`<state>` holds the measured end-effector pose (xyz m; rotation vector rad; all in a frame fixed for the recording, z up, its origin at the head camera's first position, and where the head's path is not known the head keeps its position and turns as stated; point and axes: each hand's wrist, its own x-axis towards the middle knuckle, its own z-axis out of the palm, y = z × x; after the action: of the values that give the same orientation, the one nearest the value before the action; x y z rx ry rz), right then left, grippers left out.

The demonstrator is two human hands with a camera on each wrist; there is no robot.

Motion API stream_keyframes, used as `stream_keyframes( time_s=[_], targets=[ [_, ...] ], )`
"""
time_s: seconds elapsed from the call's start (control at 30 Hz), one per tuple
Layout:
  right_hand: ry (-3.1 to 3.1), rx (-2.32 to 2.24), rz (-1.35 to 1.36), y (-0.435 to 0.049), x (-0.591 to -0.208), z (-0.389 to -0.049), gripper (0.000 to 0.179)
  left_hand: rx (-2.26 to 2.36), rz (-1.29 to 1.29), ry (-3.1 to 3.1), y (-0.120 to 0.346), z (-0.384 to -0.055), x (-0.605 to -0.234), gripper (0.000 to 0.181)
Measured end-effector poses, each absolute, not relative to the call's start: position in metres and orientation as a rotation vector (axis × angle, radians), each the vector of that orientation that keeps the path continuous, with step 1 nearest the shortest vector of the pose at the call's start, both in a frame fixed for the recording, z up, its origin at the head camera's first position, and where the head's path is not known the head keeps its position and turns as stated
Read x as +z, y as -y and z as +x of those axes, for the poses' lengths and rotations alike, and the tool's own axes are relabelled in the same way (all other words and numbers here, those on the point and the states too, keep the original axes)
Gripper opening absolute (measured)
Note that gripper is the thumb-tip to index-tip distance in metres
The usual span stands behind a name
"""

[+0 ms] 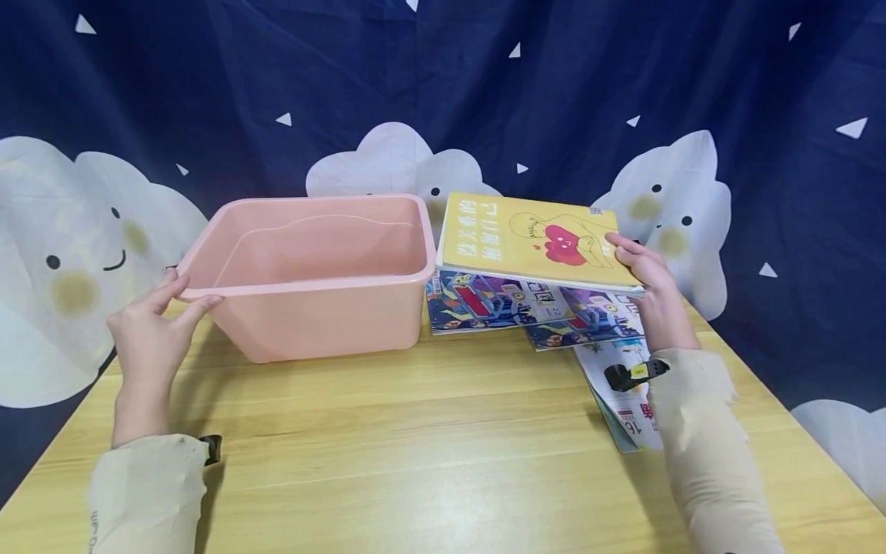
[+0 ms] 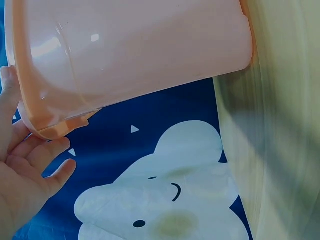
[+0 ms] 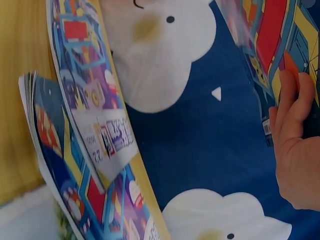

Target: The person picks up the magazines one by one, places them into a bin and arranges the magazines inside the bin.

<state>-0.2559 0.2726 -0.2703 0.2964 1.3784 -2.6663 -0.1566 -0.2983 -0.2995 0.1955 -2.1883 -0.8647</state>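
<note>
A pink plastic bin (image 1: 325, 319) stands on the table with its opening facing up. At its front left corner, my left hand (image 1: 154, 331) grips the rim, thumb on the front side and fingers along the left. My right hand (image 1: 645, 269) holds a yellow-covered magazine (image 1: 526, 238) by its right edge, thumb on top. The magazine is raised and tilted, its left end right beside the bin's right rim. In the right wrist view, fingers (image 3: 292, 100) press against its colourful underside (image 3: 272, 35). Below it lie purple-blue magazines (image 1: 498, 304), partly covered.
A paler magazine (image 1: 619, 392) lies under the right forearm, below the purple-blue ones. The wooden table (image 1: 388, 462) extends toward me. Behind it hangs a dark blue curtain (image 1: 346, 69) with white clouds and triangles.
</note>
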Motion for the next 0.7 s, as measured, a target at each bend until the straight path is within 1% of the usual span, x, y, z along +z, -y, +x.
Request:
stream_keyframes(
  time_s=[0.17,0.37,0.53,0.7],
  targets=[
    [-1.355,-2.702,0.241,-0.254,-0.265,-0.261,0.035,-0.855,0.178,2.18,0.299,-0.157,-0.301,0.049],
    [-1.466,-2.651,0.274,-0.228,-0.254,-0.267,0.028,-0.828,0.13,2.156,0.3,-0.157,-0.302,0.048],
    [-1.522,-2.588,0.275,-0.208,-0.247,-0.272,0.043,-0.819,0.11,2.133,0.301,-0.158,-0.305,0.048],
    [-1.546,-2.572,0.242,-0.187,-0.242,-0.277,0.044,-0.823,0.091,2.111,0.301,-0.159,-0.307,0.048]
  ],
)
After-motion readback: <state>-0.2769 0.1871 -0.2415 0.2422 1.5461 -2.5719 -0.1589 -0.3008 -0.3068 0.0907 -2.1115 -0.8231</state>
